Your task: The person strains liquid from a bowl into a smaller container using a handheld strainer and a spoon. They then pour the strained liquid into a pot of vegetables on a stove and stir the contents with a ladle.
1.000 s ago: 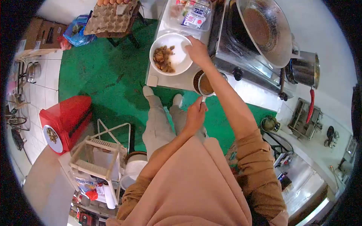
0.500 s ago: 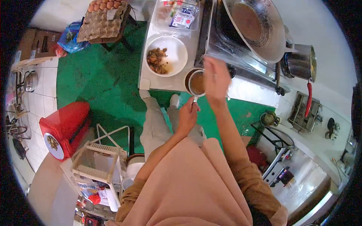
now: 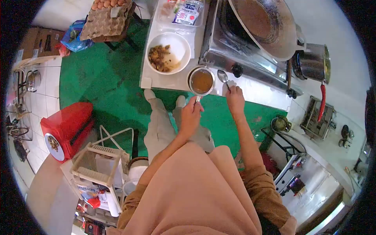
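In the head view my left hand (image 3: 191, 116) is closed on the short handle of a small round strainer (image 3: 202, 82), which has a metal rim and brown contents. The strainer sits over a round container, mostly hidden under it, at the counter's front edge. My right hand (image 3: 235, 101) pinches the handle end of a metal spoon (image 3: 223, 76), its bowl end lying over the white counter just right of the strainer. Left of these stands a white bowl (image 3: 182, 44) with brown, wet-looking chunks and a little liquid.
A large wok (image 3: 288, 35) with brown residue rests on the gas stove (image 3: 223, 51). Beside it is a steel saucepan (image 3: 316, 62) with a red handle. A clear tub (image 3: 159, 18) with packets is at the back of the counter. An egg tray (image 3: 103, 23) stands at the left.
My right hand has come down and back from over the strainer to the counter's edge, showing the spoon. The strainer now sits more squarely over the container. The view has shifted slightly.
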Demonstrator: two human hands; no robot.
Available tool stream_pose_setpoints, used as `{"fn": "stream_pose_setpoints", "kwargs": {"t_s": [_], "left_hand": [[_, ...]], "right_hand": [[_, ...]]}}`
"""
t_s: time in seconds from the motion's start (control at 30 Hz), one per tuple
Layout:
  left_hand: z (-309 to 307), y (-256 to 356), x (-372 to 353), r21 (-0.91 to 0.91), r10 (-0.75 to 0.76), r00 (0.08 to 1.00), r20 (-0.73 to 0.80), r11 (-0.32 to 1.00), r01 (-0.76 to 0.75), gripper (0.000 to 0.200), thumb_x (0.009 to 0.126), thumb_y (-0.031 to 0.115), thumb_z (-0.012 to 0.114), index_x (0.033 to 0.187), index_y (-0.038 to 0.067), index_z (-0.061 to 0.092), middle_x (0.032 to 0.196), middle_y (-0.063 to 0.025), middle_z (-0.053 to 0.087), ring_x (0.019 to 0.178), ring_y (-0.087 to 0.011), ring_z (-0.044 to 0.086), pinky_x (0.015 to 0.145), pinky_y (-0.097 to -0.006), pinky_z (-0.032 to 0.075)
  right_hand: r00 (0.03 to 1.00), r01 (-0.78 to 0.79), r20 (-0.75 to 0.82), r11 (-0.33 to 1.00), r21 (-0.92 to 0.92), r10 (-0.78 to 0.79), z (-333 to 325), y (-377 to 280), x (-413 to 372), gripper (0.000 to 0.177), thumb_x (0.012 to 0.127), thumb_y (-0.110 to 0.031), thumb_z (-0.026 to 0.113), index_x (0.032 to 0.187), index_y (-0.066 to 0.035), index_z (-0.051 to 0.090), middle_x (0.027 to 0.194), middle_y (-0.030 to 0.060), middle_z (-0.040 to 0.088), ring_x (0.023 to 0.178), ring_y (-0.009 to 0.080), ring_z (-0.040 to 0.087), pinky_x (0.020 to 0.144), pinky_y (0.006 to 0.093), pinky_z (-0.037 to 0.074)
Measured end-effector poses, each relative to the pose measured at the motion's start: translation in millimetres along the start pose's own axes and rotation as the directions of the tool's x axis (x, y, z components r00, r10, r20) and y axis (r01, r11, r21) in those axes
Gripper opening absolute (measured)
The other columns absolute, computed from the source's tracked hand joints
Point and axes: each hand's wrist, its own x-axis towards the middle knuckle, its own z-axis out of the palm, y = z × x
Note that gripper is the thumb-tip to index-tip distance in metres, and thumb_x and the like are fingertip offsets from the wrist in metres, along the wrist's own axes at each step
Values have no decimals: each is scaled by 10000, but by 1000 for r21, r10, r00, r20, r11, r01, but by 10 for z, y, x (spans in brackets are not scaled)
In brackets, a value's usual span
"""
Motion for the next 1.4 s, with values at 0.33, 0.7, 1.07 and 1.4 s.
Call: {"fn": "stream_pose_setpoints", "kwargs": {"t_s": [0.33, 0.7, 1.07, 1.4], "left_hand": [[6, -46, 19, 1, -51, 999, 10, 999, 51, 230, 945, 184, 423, 1053, 48, 574, 614, -58, 557, 517, -152, 526, 491, -316, 419], [36, 64, -52, 70, 36, 998, -45, 997, -33, 207, 947, 165, 446, 1050, 36, 570, 599, -92, 532, 528, -175, 526, 501, -336, 419], [-19, 97, -30, 147, 74, 997, -31, 987, -69, 207, 943, 174, 445, 1040, 34, 562, 637, -177, 548, 547, -265, 573, 508, -389, 423], [-37, 91, -18, 130, 151, 985, -87, 982, -140, 189, 935, 169, 464, 1013, 32, 567, 688, -217, 567, 579, -341, 580, 527, -416, 425]], "right_hand": [[968, -249, 42, 909, 334, 249, -859, -381, -544, 334, 820, -113, 533, 1154, -124, 524, 870, 142, 567, 765, 339, 588, 639, 440, 502], [985, 132, 89, 982, 138, -145, -1067, -867, -217, 452, 799, -23, 516, 1207, -204, 588, 801, 57, 553, 668, 246, 601, 551, 368, 510], [990, 125, 43, 980, 155, -133, -1113, -859, -196, 402, 804, -41, 530, 1168, -192, 609, 795, 72, 561, 645, 257, 601, 544, 376, 508], [986, 143, 79, 987, 72, -148, -1175, -843, -273, 405, 792, -55, 557, 1161, -213, 611, 803, 68, 571, 654, 244, 608, 540, 375, 507]]}}
